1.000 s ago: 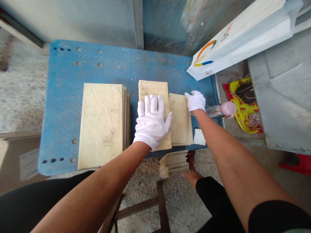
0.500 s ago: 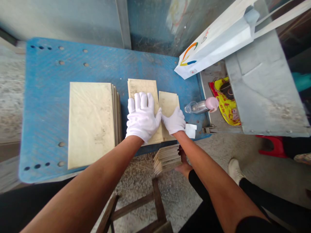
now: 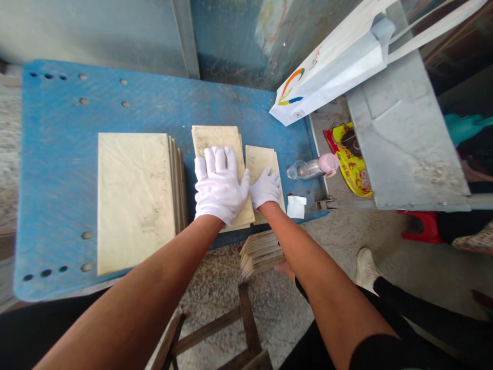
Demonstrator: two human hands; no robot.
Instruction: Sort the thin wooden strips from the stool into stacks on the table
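Spread open, the left hand (image 3: 220, 182) on the middle panels (image 3: 216, 135) and right hand (image 3: 266, 187) on smaller panels (image 3: 261, 156) beside them should press evenly.

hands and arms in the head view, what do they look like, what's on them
The left hand and right hand wear matching plain white fabric gloves, softly creased, ending at the wrists, with no markings visible. The forearms are bare. A black sleeve shows on the right arm; no left sleeve can be made out.
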